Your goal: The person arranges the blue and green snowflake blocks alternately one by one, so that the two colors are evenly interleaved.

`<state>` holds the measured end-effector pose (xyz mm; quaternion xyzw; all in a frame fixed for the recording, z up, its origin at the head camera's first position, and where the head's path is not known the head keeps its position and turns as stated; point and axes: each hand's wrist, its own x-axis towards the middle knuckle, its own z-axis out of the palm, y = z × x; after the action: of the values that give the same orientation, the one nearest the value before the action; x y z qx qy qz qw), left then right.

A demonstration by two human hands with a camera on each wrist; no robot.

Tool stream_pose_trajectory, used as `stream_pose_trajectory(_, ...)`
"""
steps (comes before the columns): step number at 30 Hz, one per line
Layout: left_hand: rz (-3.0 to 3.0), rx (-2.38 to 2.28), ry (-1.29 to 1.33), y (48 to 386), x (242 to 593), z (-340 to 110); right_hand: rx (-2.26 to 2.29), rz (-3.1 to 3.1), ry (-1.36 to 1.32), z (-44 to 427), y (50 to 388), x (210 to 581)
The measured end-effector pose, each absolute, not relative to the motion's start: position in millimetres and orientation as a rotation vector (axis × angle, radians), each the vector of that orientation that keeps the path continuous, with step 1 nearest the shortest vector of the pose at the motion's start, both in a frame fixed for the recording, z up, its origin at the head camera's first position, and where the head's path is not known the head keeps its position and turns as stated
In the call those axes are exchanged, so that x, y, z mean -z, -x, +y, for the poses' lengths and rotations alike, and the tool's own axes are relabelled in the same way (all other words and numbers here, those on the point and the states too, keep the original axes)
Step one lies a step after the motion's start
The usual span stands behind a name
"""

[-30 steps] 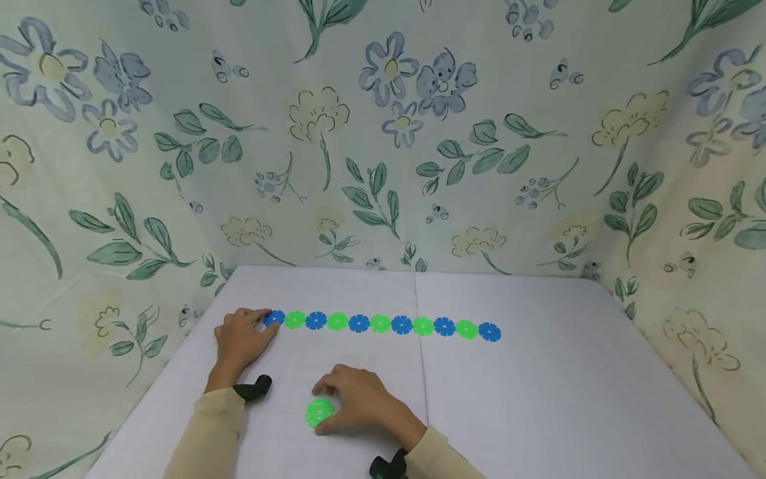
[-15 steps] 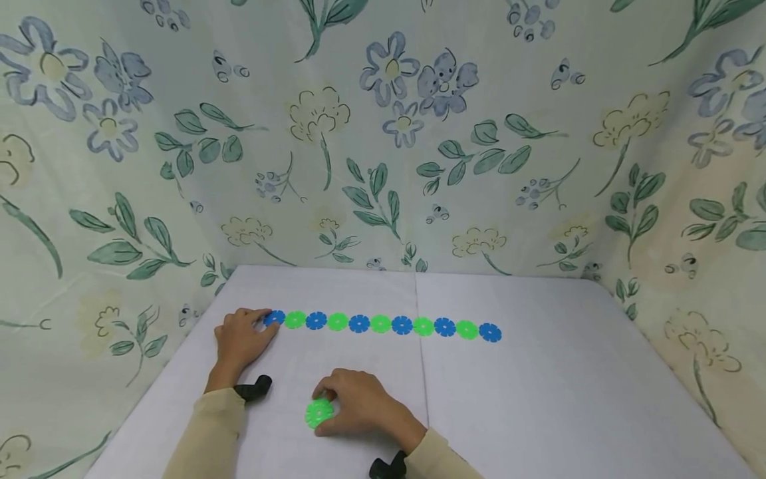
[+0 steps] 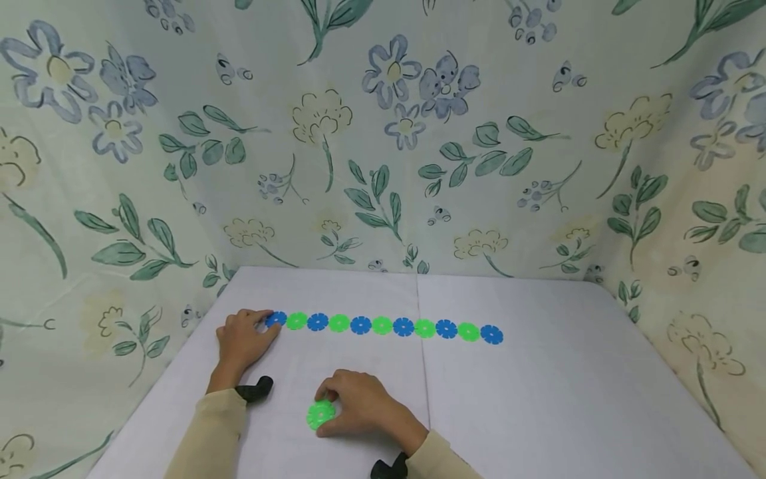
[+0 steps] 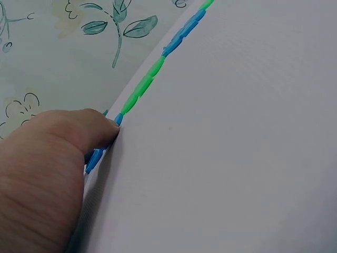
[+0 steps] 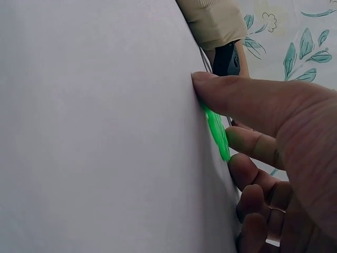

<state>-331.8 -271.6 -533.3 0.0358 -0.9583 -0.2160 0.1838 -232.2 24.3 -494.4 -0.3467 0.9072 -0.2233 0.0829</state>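
Note:
A row of flat, notched plastic discs, blue and green in turn, lies joined or edge to edge across the white table. At its left end the left hand (image 3: 244, 340) pinches the outermost blue disc (image 3: 276, 319) between thumb and fingers; in the left wrist view the thumb covers part of this blue disc (image 4: 95, 159). Closer to the front, the right hand (image 3: 361, 403) holds a single green disc (image 3: 320, 415) by its edge. In the right wrist view that green disc (image 5: 217, 132) sits between thumb and fingertips, low at the table surface.
The row ends at a blue disc (image 3: 492, 334) on the right. A crease runs down the white tabletop (image 3: 538, 399). Flower-printed cloth (image 3: 371, 146) stands behind and at both sides. Dark wrist mounts (image 3: 256, 390) sit at both sleeves.
The right hand's fingers have come in from slightly apart to touch the green disc's edge. The left hand and the row stay as they were; the view has shifted slightly.

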Motion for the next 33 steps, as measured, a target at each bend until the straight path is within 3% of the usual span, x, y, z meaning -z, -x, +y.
stream_pose_trajectory(33, -2.712, 0.595, -0.102, 330.1, 528.7, -269.8, 0.558, 2.761, 1.185, 23.5, 230.9, 493.6)
